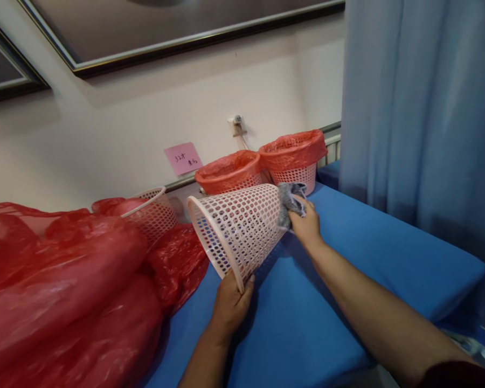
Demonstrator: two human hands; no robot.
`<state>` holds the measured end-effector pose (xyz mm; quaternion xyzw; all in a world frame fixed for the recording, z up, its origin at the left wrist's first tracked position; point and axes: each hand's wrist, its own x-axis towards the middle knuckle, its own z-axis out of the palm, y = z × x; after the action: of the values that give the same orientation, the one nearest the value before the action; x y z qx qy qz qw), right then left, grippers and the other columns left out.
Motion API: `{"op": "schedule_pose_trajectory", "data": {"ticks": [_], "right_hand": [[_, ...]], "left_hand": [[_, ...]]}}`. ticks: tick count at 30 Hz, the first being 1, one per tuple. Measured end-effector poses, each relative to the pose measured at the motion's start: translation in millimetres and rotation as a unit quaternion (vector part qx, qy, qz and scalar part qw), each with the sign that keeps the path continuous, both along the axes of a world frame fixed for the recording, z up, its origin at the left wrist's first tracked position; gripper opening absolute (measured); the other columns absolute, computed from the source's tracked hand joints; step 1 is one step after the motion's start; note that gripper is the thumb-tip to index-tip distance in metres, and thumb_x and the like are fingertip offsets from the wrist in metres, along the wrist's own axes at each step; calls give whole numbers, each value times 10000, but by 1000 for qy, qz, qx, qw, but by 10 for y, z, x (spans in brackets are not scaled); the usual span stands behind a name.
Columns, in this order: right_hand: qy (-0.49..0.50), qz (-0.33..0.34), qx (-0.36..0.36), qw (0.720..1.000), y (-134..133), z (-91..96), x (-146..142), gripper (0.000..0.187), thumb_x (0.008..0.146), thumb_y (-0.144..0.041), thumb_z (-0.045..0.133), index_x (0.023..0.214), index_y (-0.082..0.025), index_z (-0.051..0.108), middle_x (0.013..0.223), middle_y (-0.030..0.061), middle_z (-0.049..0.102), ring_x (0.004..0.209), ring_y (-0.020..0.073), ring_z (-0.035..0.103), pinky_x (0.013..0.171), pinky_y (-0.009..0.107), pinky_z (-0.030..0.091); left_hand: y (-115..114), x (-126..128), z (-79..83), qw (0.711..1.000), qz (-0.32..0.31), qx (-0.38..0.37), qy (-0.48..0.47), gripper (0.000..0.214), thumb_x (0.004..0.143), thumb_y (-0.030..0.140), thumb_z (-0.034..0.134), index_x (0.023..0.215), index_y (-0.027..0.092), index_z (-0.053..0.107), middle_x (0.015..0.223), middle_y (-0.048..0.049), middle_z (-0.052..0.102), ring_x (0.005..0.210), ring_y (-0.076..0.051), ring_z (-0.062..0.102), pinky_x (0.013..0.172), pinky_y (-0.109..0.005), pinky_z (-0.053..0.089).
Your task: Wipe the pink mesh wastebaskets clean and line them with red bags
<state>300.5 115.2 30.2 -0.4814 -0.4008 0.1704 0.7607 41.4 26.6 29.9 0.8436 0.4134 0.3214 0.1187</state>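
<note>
A pale pink perforated wastebasket [246,223] is tilted on its side above the blue surface, its open mouth facing left. My left hand [232,302] grips its rim from below, thumb outside. At the basket's bottom end, my right hand [307,221] presses a grey cloth [288,205] against it; the fingers are partly hidden by the cloth. Behind it stand two like baskets lined with red plastic bags, one in the middle [228,171] and one farther right [294,156].
Large red plastic bags [64,291] heap up on the left, against another pink basket [156,213]. A blue-covered bed [388,258] lies beneath my arms. Blue curtains [412,108] hang at right. On the wall are a pink note [183,158], a socket [237,126] and framed pictures [206,35].
</note>
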Motion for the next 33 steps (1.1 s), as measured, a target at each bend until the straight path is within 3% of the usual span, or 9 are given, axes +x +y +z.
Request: {"op": "schedule_pose_trajectory", "data": {"ticks": [2, 4, 7, 12, 16, 20, 24, 27, 33], "right_hand": [[-137, 52, 105, 984, -311, 113, -205, 464, 806, -186, 613, 1250, -257, 728, 1324, 88, 669, 1240, 259, 665, 1112, 435, 526], [-256, 137, 202, 935, -612, 204, -385, 545, 812, -154, 623, 1338, -284, 683, 1438, 88, 589, 1309, 258, 624, 1122, 423, 525], [-315, 172, 262, 896, -794, 238, -488, 589, 812, -153, 634, 1387, -278, 651, 1486, 102, 543, 1307, 261, 620, 1103, 414, 541], [-67, -8, 5, 998, -233, 89, -103, 464, 739, -189, 616, 1182, -231, 749, 1213, 106, 710, 1151, 290, 682, 1071, 485, 539], [225, -26, -100, 969, 205, -17, 227, 383, 646, -208, 641, 1013, -174, 744, 932, 53, 764, 883, 246, 730, 890, 423, 600], [259, -21, -81, 962, 161, 9, 145, 417, 675, -244, 635, 1073, -155, 722, 982, 68, 774, 871, 232, 737, 849, 407, 612], [14, 45, 90, 995, -284, 185, -139, 454, 765, -254, 680, 1215, -211, 715, 1219, 88, 731, 1167, 261, 685, 1095, 463, 524], [-226, 160, 222, 935, -682, 314, -324, 538, 792, -171, 645, 1321, -265, 680, 1400, 97, 620, 1303, 269, 617, 1134, 448, 504], [-348, 240, 297, 856, -942, 357, -520, 540, 817, -170, 624, 1353, -243, 631, 1390, 122, 578, 1220, 248, 656, 1029, 387, 586]], "left_hand": [[0, 15, 16, 1000, -16, 7, 16, 410, 1014, 293, 515, 1385, 254, 684, 1371, -101, 722, 1289, -302, 665, 1136, -511, 523], [-4, 31, 32, 999, -39, 7, 25, 436, 997, 252, 522, 1410, 261, 663, 1386, -97, 713, 1310, -299, 650, 1144, -507, 517], [-1, 38, 30, 998, -50, 0, 32, 438, 989, 222, 514, 1397, 259, 668, 1357, -100, 726, 1290, -293, 661, 1131, -497, 532], [45, -4, -28, 999, -17, 4, 51, 406, 1028, 282, 501, 1398, 261, 668, 1349, -95, 731, 1274, -282, 673, 1129, -497, 538], [101, -63, -68, 998, -17, 21, 62, 383, 1006, 268, 527, 1339, 263, 715, 1290, -99, 759, 1188, -294, 713, 1062, -501, 585], [128, -91, -52, 998, -15, 6, 58, 408, 980, 263, 569, 1367, 264, 700, 1352, -96, 736, 1252, -305, 686, 1120, -528, 544], [63, -15, 42, 996, -42, -50, 66, 427, 935, 248, 635, 1353, 277, 713, 1390, -95, 718, 1302, -322, 658, 1165, -546, 494], [-40, 39, 117, 993, -56, -106, 7, 508, 871, 280, 737, 1376, 249, 687, 1388, -116, 714, 1288, -337, 664, 1150, -532, 502], [-176, -17, 182, 947, 37, -119, -295, 525, 807, 607, 782, 1101, 172, 760, 1016, -108, 810, 926, -299, 766, 849, -399, 645]]}}
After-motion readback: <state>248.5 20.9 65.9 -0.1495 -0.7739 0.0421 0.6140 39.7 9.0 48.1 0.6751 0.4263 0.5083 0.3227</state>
